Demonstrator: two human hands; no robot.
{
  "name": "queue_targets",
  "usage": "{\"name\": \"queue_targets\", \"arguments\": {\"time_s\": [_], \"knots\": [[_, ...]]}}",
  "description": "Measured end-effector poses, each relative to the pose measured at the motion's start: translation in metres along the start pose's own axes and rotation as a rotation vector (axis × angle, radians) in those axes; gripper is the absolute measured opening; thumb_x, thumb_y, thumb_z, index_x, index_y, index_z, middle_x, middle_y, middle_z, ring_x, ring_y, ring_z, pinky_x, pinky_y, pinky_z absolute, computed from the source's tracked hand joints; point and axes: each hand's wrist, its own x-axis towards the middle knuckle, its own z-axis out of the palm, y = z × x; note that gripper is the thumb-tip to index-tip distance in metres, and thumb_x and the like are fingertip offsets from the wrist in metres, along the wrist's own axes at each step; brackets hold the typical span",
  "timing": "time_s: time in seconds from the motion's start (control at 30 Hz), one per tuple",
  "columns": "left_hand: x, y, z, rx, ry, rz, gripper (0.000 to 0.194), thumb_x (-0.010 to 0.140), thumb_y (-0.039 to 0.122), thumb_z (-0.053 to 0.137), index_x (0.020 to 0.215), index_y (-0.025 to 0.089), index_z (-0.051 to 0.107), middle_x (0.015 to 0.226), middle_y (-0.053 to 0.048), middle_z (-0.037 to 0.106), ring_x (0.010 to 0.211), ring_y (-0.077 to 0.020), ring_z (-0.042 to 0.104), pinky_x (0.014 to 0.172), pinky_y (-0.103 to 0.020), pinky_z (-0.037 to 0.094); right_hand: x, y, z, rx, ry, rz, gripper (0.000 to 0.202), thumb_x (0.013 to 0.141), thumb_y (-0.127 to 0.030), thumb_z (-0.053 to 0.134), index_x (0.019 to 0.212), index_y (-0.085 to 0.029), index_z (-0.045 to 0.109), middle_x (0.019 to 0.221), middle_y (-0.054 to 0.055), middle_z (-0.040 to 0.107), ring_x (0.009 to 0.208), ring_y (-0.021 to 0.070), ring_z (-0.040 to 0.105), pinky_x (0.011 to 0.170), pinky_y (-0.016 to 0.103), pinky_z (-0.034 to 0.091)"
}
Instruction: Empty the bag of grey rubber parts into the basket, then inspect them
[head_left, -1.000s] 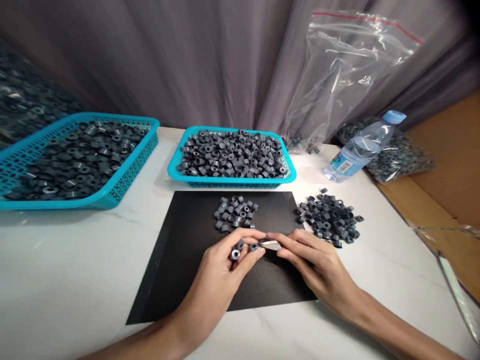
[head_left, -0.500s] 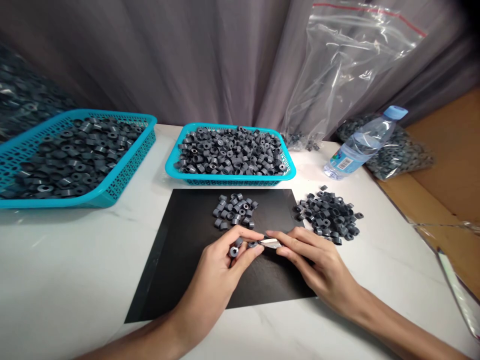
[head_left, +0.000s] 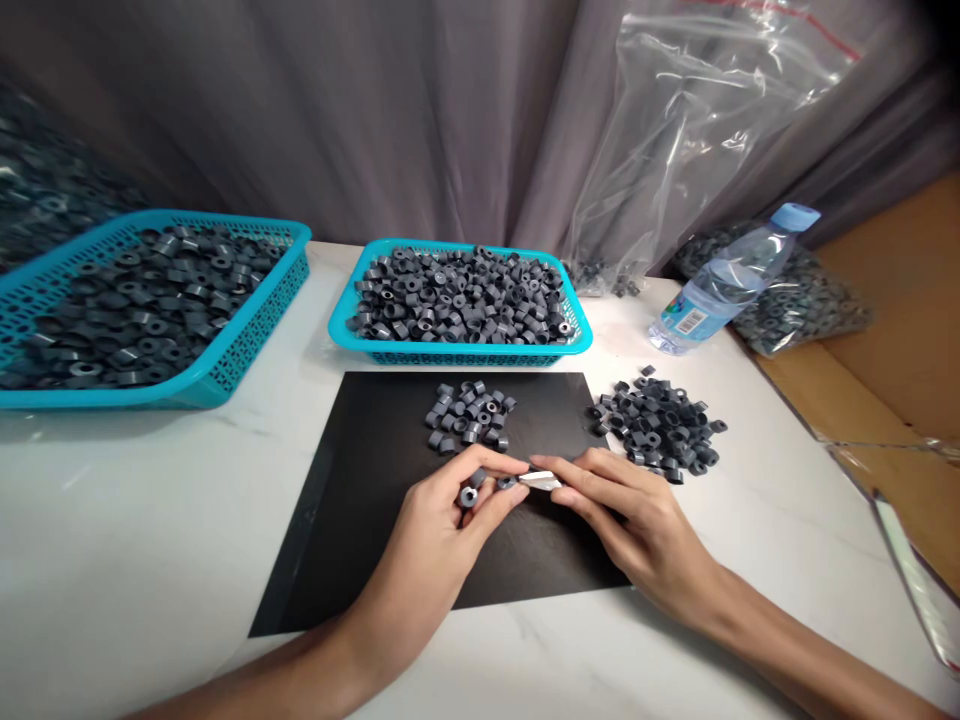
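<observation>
Above the black mat (head_left: 360, 540), my left hand (head_left: 442, 520) is closed round several small dark grey plastic caps with round holes. One grey cap (head_left: 507, 483) sits between its thumb and index finger; another cap (head_left: 469, 497) rests nearer the palm. My right hand (head_left: 634, 505) pinches a small white, shiny blade (head_left: 540, 481), whose tip points left and meets the left fingertips. The far end of the blade is hidden by the right fingers. Just beyond the hands, a small group of grey caps (head_left: 469, 415) lies on the mat.
A larger heap of caps (head_left: 664, 425) lies to the right, partly over the mat's edge. Behind stand a blue basket (head_left: 461, 347) full of caps and, left, a second blue basket (head_left: 259, 315). A water bottle (head_left: 724, 290), a clear bag (head_left: 675, 130) and cardboard (head_left: 885, 300) are at right.
The whole view has shifted slightly, so things sit a little higher. Both hands keep their grips, and the blade shows at a slightly different angle.
</observation>
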Motion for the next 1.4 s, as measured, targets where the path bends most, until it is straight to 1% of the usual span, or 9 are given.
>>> {"name": "queue_targets", "arguments": {"time_s": [0.07,0.17,0.3,0.53,0.77,0.9,1.07,1.23,1.4], "knots": [[-0.0009,-0.0006,0.0002,-0.003,0.002,0.000,0.019,0.090,0.042,0.068,0.096,0.025,0.074,0.093,0.000,0.075,0.086,-0.0174,0.065,0.066,-0.026,0.045,-0.0003,0.0000,-0.0001,-0.002,-0.001,0.001,0.038,0.103,-0.015,0.054,0.140,-0.021,0.062,0.090,0.005,0.063,0.080,0.0161,0.059,0.071,0.030,0.047],[-0.0007,-0.0014,0.0007,0.005,0.007,0.001,0.019,0.089,0.042,0.069,0.095,0.025,0.075,0.091,0.000,0.074,0.081,-0.0166,0.064,0.065,-0.026,0.045,-0.0008,0.0000,-0.0003,-0.003,-0.002,0.004,0.039,0.103,-0.015,0.054,0.140,-0.022,0.062,0.092,0.005,0.063,0.081,0.0159,0.059,0.071,0.030,0.047],[0.0005,-0.0006,0.0008,0.006,0.006,0.003,0.020,0.090,0.042,0.068,0.096,0.025,0.074,0.093,0.000,0.075,0.085,-0.0178,0.066,0.065,-0.026,0.045,-0.0011,0.0003,0.0002,-0.009,-0.006,0.008,0.039,0.103,-0.016,0.054,0.141,-0.024,0.061,0.092,0.004,0.063,0.080,0.0160,0.059,0.071,0.030,0.047],[0.0002,0.0028,0.0003,0.014,0.002,0.001,0.020,0.090,0.041,0.067,0.095,0.024,0.074,0.092,-0.001,0.075,0.083,-0.0178,0.065,0.066,-0.026,0.046,-0.0011,0.0004,-0.0004,0.000,-0.004,0.013,0.038,0.103,-0.016,0.054,0.140,-0.023,0.062,0.091,0.005,0.063,0.079,0.0162,0.059,0.070,0.030,0.047],[0.0005,0.0004,0.0008,-0.015,-0.001,-0.010,0.021,0.089,0.042,0.068,0.096,0.023,0.074,0.094,-0.002,0.074,0.086,-0.0189,0.065,0.065,-0.026,0.045,-0.0009,-0.0015,0.0001,-0.028,-0.005,0.016,0.032,0.104,-0.017,0.053,0.133,-0.017,0.066,0.087,0.005,0.064,0.077,0.0167,0.059,0.068,0.030,0.046],[0.0002,0.0019,0.0004,-0.018,-0.006,-0.012,0.021,0.089,0.042,0.068,0.096,0.023,0.074,0.092,-0.002,0.074,0.084,-0.0186,0.065,0.067,-0.027,0.046,-0.0025,-0.0015,-0.0001,-0.051,0.032,0.044,0.033,0.104,-0.019,0.052,0.134,-0.018,0.066,0.085,0.004,0.064,0.076,0.0161,0.060,0.067,0.029,0.047],[0.0010,0.0033,0.0002,-0.010,0.008,-0.019,0.021,0.088,0.043,0.068,0.096,0.024,0.074,0.088,0.000,0.073,0.077,-0.0167,0.063,0.068,-0.027,0.046,-0.0025,-0.0001,-0.0003,-0.009,0.037,0.058,0.034,0.105,-0.020,0.052,0.135,-0.018,0.066,0.089,0.005,0.066,0.078,0.0157,0.063,0.069,0.028,0.051],[0.0017,0.0022,0.0004,-0.018,0.008,-0.031,0.023,0.088,0.045,0.069,0.096,0.024,0.074,0.091,-0.001,0.074,0.080,-0.0177,0.064,0.067,-0.026,0.046,-0.0005,-0.0011,-0.0008,0.004,0.024,0.068,0.034,0.105,-0.022,0.051,0.136,-0.019,0.066,0.091,0.006,0.067,0.080,0.0164,0.064,0.071,0.028,0.053],[0.0006,0.0018,0.0005,-0.003,0.008,-0.020,0.022,0.088,0.044,0.069,0.096,0.024,0.074,0.090,-0.001,0.073,0.080,-0.0176,0.064,0.068,-0.027,0.046,-0.0011,-0.0021,-0.0008,0.007,0.007,0.060,0.034,0.105,-0.021,0.051,0.136,-0.019,0.065,0.092,0.006,0.067,0.081,0.0166,0.064,0.072,0.029,0.052]]}}
